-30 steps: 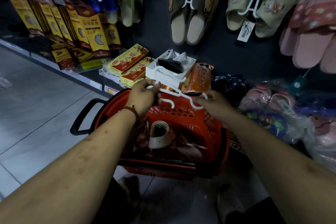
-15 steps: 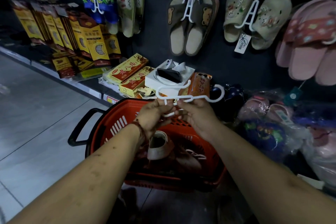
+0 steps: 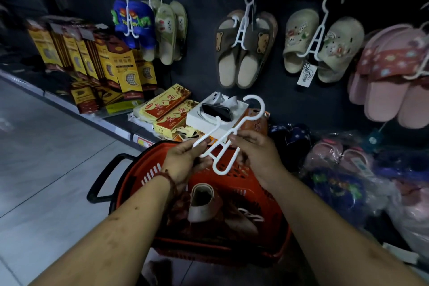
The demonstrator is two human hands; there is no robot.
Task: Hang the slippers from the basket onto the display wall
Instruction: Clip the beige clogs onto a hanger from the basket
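The left hand and right hand each pinch the white hangers, close together over the red basket. A pale slipper lies inside it.

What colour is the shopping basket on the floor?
The basket is red; the head view shows it.

Dim light leaves the display wall nearly black; the floor at left catches a pale sheen. Wide-angle distortion bends the edges.
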